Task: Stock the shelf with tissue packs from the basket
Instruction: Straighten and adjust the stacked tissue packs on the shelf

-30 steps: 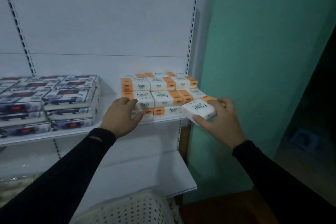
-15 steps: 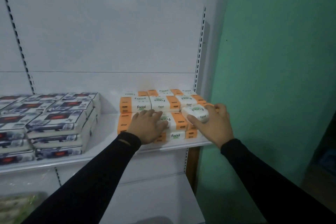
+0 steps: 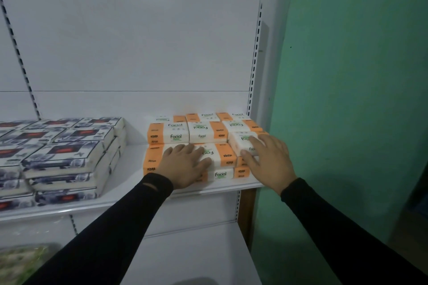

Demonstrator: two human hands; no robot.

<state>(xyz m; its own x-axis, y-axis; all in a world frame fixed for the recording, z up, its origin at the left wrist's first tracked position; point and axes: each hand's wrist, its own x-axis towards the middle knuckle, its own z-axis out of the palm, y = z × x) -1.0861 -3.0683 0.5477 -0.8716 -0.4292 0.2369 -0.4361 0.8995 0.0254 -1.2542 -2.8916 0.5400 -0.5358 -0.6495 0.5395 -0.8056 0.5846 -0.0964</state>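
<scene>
**Both hands flat on the orange packs, right end of shelf**

Far left: blue-and-white packs (image 3: 62, 157) stacked in layers, rows running back to the white panel (image 3: 139, 48); red-black label patches on top, print too blurred to read. Bare strip of shelf (image 3: 132, 169) between these and the orange stack. Lower left corner: blurred greenish goods (image 3: 20, 261) on a lower shelf, not identifiable.

Centre: orange-and-white tissue packs (image 3: 185, 132) in tiers, three across, long axes running left-right along the shelf edge. "Facial" readable on front faces and tops; some tops show the word upside down, so those packs lie turned end for end. Small dark print on the orange bands, not legible.

Left hand (image 3: 183, 164) palm down, fingers spread and pressed flat on the front top pack (image 3: 220, 155), nothing pinched. Black sleeve (image 3: 115, 227) to the wrist.

Right hand (image 3: 268, 159) likewise palm down and spread, resting on the rightmost pack (image 3: 240, 141); thumb along its front edge, fingers over the top. That pack sits on the stack at the shelf's right end, next to the slotted upright (image 3: 254, 58), long axis slightly skewed.

Right: green wall (image 3: 347, 99) just past the upright, hemming in the stack's end. Basket rim (image 3: 196, 281) barely shows at the bottom edge.
</scene>
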